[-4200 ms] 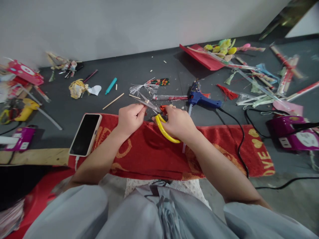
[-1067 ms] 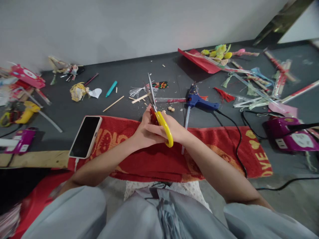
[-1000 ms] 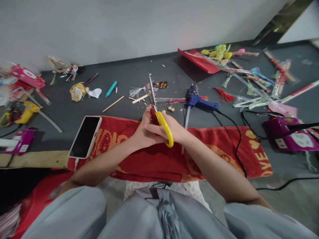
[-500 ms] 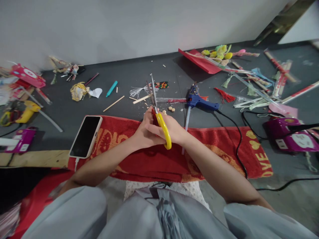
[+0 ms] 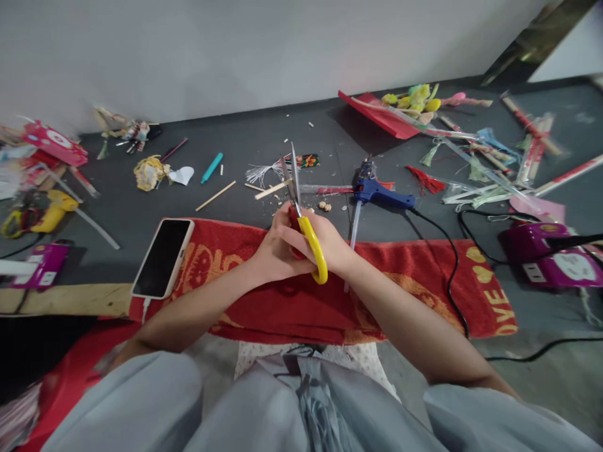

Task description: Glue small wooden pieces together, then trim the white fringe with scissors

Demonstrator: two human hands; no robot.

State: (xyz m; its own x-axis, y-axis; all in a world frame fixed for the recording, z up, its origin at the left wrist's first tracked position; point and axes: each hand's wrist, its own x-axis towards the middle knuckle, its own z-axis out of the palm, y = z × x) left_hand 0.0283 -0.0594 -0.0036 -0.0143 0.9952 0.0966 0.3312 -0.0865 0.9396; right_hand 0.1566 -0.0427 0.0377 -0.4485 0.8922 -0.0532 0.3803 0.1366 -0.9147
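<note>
A pair of scissors [image 5: 313,248] with a yellow handle points away from me, blades slightly apart. My right hand [image 5: 325,235] is closed around the right side of the handle. From the other side, my left hand [image 5: 276,248] wraps the handle too, its fingers overlapping those of the right hand. A short wooden stick [image 5: 271,190] reaches to the blades, one end at or between them; the exact contact is unclear. Below both hands lies a red towel [image 5: 301,307]. Small crumbly bits [image 5: 325,206] are scattered just beyond the fingers.
A blue glue gun [image 5: 386,194] with its cord lies to the right, near a red tassel [image 5: 425,180]. A phone [image 5: 162,257] rests on the towel's left end. White strands [image 5: 264,171], a teal marker-like tube [image 5: 211,167] and a thin stick [image 5: 215,196] lie farther back.
The scissors have shifted slightly to the right and their blades have turned a little. The short wooden stick has moved slightly right and nearer to me. Both hands keep their grip.
</note>
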